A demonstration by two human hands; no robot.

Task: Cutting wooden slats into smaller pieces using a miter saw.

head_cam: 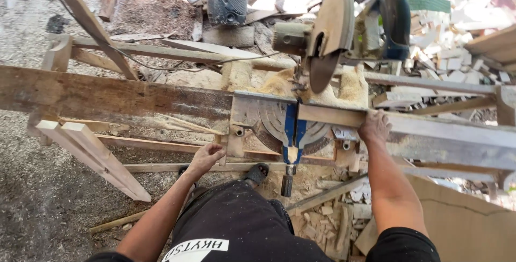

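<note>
A mitre saw [322, 41] stands on a rough wooden bench, its round blade guard tipped up and back above the turntable [290, 125]. The person's right hand [374, 126] lies palm down on a long plank [424, 130] just to the right of the saw's turntable, fingers spread flat and pressing on the wood rather than curled round it. The plank runs from the cutting slot off to the right, resting against the saw's fence. The left hand [206, 157] is lower, to the left of the turntable and nearer the person, loosely half-open with the fingertips touching the front rail [161, 145] of the bench; it clasps nothing that can be seen. A wide, weathered board [107, 96] stretches away to the left of the saw at the same height as the plank. Sawdust [279, 84] is heaped behind the turntable, under the raised blade. Below the saw, short offcuts [328, 216] lie scattered on the ground beside the person's sandalled foot [257, 173]. Behind the saw, more scrap wood [457, 20] is piled.
</note>
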